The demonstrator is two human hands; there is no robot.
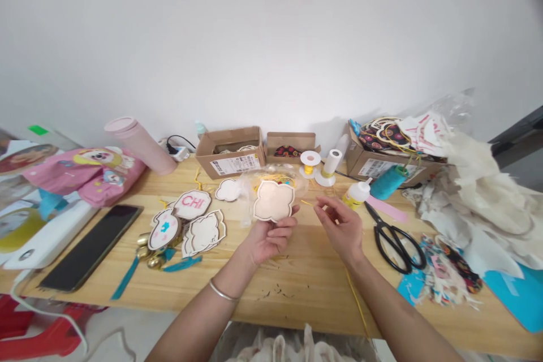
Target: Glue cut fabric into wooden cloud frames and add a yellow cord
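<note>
My left hand (275, 237) grips a cloud-shaped wooden piece (275, 201) with a pale face and a dark outline, raised above the table. To its right, my right hand (340, 225) pinches a thin yellow cord (309, 202) between thumb and forefinger, its short end pointing at the piece. The rest of the cord runs down past my right wrist to the table's front edge. Behind the wooden piece lies a clear plastic bag (246, 181) with yellow cords in it, partly hidden by the piece.
Left lie a "CHI" tag (193, 204), stacked wooden shapes (203, 233), brass bells (156, 261) and a phone (93, 249). Cardboard boxes (231, 153), a yellow spool (310, 163) and a glue bottle (356, 194) stand behind. Black scissors (394, 243) and fabric scraps (447, 271) lie right.
</note>
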